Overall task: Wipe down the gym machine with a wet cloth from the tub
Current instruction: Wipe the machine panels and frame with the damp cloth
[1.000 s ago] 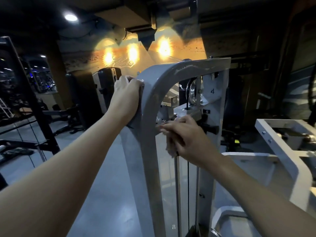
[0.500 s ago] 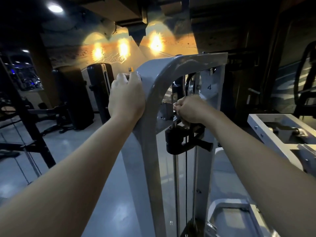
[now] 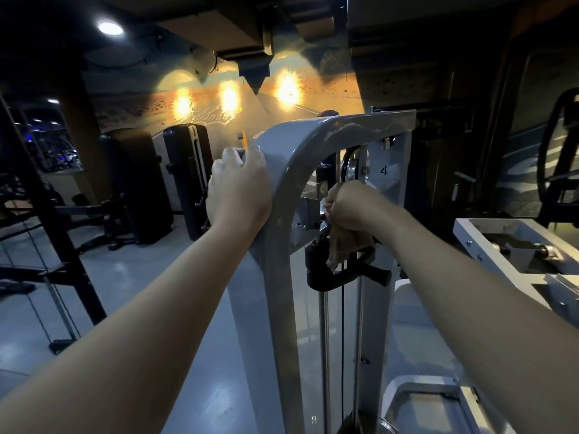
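The left hand (image 3: 239,191) stays where it was a second ago, its fingers (image 3: 232,158) curled over the outer left edge of the gym machine (image 3: 275,308), just below the curved top corner, bracing it. Inside the frame, the right hand (image 3: 351,205) has climbed from lower on the inner bracket to just beneath the pulley (image 3: 351,166). Its fingers are closed round the bunched cloth (image 3: 343,242), whose loose end now hangs over the black adjuster carriage (image 3: 326,274). Judging by that, the wiping has moved on to the fiddly hardware near the top, with the long upright and guide rods (image 3: 326,355) probably left to do.

The tub is nowhere in view. The right fingertips are buried in the cloth, so exactly which part they press is unclear. Whether the cloth is wet cannot be told in this dim light. A second grey machine (image 3: 470,227) is cut off at the right edge.
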Motion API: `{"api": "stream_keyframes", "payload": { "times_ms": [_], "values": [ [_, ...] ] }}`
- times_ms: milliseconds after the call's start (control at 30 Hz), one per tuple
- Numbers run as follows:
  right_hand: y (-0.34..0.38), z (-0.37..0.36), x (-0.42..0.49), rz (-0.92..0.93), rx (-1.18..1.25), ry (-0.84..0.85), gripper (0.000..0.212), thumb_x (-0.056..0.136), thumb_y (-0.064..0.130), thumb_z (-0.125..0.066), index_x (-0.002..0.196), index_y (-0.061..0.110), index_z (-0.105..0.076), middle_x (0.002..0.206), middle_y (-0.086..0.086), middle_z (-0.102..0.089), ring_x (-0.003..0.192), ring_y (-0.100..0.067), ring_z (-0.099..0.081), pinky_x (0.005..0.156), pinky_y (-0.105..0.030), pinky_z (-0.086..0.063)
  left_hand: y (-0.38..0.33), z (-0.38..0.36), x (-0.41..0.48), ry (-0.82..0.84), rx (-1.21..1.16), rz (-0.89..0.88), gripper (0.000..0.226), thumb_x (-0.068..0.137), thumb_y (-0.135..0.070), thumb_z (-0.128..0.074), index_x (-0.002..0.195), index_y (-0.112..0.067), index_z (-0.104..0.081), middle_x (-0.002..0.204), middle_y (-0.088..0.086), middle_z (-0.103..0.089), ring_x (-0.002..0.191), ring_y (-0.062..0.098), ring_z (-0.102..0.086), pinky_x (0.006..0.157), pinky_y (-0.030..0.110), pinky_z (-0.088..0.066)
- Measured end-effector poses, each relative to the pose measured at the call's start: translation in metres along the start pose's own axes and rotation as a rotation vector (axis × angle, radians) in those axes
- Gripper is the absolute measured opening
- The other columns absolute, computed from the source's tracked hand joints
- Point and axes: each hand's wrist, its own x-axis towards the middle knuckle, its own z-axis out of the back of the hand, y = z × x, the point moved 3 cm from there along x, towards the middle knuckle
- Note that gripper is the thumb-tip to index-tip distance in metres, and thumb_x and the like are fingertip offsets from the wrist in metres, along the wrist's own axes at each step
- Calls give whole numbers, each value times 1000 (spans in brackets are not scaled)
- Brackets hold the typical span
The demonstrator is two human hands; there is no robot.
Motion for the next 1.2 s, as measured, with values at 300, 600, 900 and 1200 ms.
{"api": "stream_keyframes", "payload": {
  "times_ms": [300, 600, 900, 1200],
  "values": [
    [-27, -22, -56, 300, 205, -206, 37, 102, 21, -59, 139, 20, -62, 133, 7, -55, 119, -13, -51, 102, -27, -44, 2, 2, -3, 15, -209, 114, 46, 102, -40, -26, 125, -15, -57, 126, 2, -53, 102, 18, -39, 80, 37, -29],
    [-1, 4, 2, 56, 64, -154, 19, 103, 11, -52, 116, 10, -67, 87, -4, -64, 74, -17, -60, 66, -30, -52, -6, 9, -12, 5, -365, 185, 40, 99, -45, -34, 118, -19, -58, 113, 0, -56, 105, 24, -53, 83, 43, -43],
    [19, 21, 0, -31, -179, 350, 29, 108, 22, -37, 112, 7, -61, 107, -7, -60, 100, -22, -54, 88, -36, -45, -6, 10, -11, 14, -366, 191, 39, 98, -45, -35, 118, -21, -58, 115, -3, -57, 107, 25, -53, 91, 48, -45],
    [22, 22, -8, 45, -344, 329, 40, 108, 20, -33, 141, 11, -53, 145, -12, -54, 128, -31, -52, 104, -40, -42, -10, 14, -16, 16, -346, 195, 42, 99, -45, -33, 122, -19, -58, 119, 1, -56, 111, 27, -52, 94, 48, -44]
  ]
}}
